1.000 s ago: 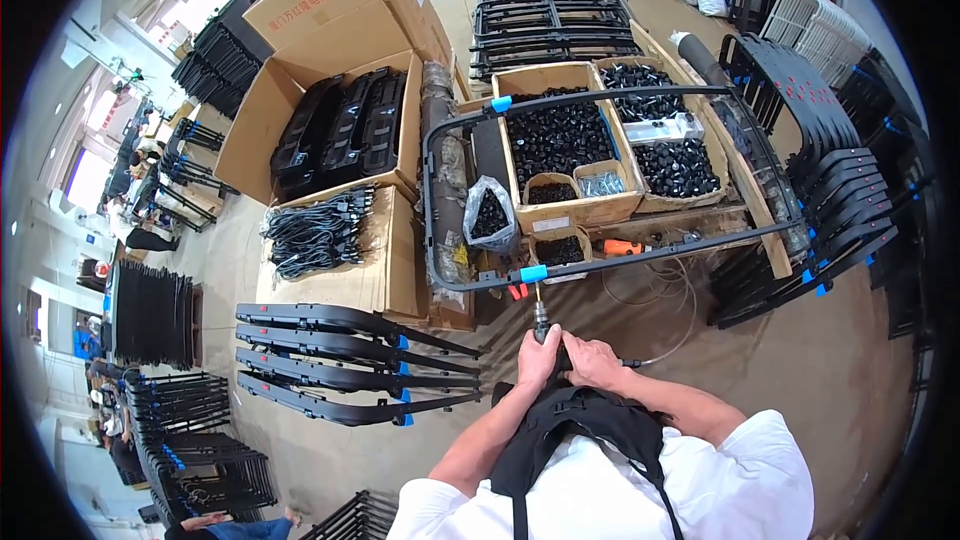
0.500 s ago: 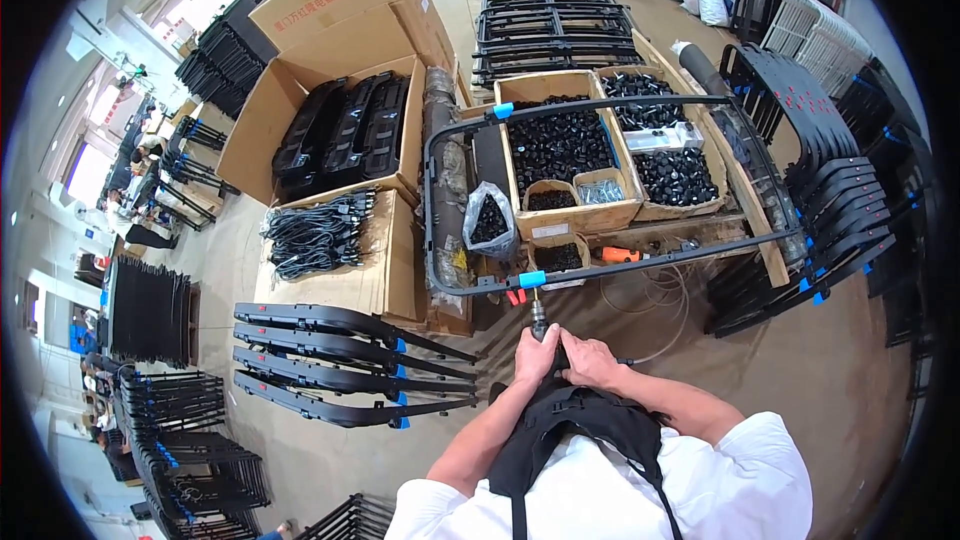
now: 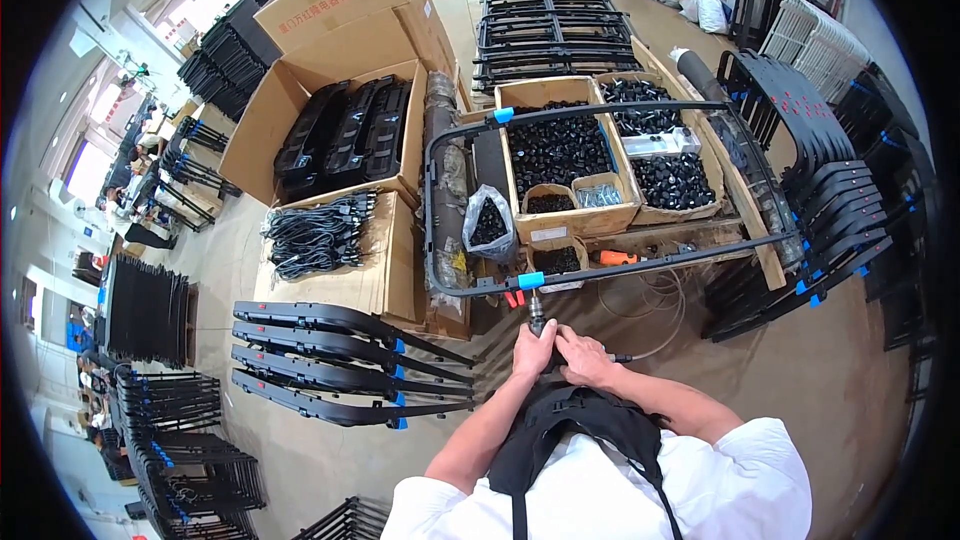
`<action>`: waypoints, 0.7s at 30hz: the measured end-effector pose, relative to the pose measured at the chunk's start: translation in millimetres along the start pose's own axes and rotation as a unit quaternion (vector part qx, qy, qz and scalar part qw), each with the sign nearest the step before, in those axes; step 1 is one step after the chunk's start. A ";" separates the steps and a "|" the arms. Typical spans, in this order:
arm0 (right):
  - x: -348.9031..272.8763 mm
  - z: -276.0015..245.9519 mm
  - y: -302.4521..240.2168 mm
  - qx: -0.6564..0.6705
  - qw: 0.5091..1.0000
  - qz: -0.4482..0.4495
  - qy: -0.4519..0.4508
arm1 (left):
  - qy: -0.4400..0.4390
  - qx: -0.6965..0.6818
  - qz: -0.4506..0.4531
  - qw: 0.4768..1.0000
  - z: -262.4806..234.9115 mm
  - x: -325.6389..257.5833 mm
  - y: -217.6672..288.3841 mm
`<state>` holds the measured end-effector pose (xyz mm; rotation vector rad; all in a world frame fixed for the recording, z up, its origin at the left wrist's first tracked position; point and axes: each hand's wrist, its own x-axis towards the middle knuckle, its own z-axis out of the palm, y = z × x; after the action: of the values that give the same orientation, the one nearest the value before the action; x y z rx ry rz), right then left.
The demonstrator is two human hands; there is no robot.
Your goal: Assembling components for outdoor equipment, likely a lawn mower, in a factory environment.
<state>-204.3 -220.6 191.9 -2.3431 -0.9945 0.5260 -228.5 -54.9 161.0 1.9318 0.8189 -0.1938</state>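
My left hand (image 3: 532, 350) is closed round the front of a dark power screwdriver (image 3: 537, 319). Against it, my right hand (image 3: 584, 356) is wrapped round the tool's rear part, mostly hidden by the fingers. The silver chuck and bit point away from me and meet the near rail of a black tubular frame (image 3: 660, 258), right by a band of blue tape (image 3: 531, 280). That frame lies across the work stand, spanning the parts boxes. A thin hose (image 3: 655, 348) runs out rightward from beside my right hand. Red-handled pliers (image 3: 514, 297) show just left of the bit.
Beneath the frame are a carton of black caps (image 3: 560, 150), a bag of black parts (image 3: 490, 220) and an orange tool (image 3: 617, 258). Coiled black cables (image 3: 318, 235) lie on a carton at left. Stacked black frames stand left (image 3: 340, 365) and right (image 3: 835, 215).
The view has shifted very slightly. Both hands stay on the screwdriver, its bit still at the near rail; the right hand and hose have moved a little.
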 end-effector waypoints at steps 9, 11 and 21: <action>-7.9 0.5 -8.1 0.012 1.000 0.002 0.010 | -0.036 -0.023 -0.012 0.999 -5.5 -10.1 0.3; -9.9 2.1 -8.2 0.014 1.000 0.003 0.013 | -0.037 -0.028 -0.008 0.999 -5.1 -12.5 -1.6; -16.5 5.9 -16.2 0.016 1.000 0.016 0.011 | -0.074 -0.054 -0.011 0.996 -7.0 -17.5 -13.4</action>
<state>-226.9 -221.5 199.5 -2.3342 -0.9325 0.5232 -251.5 -53.2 162.7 1.7846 0.7386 -0.2967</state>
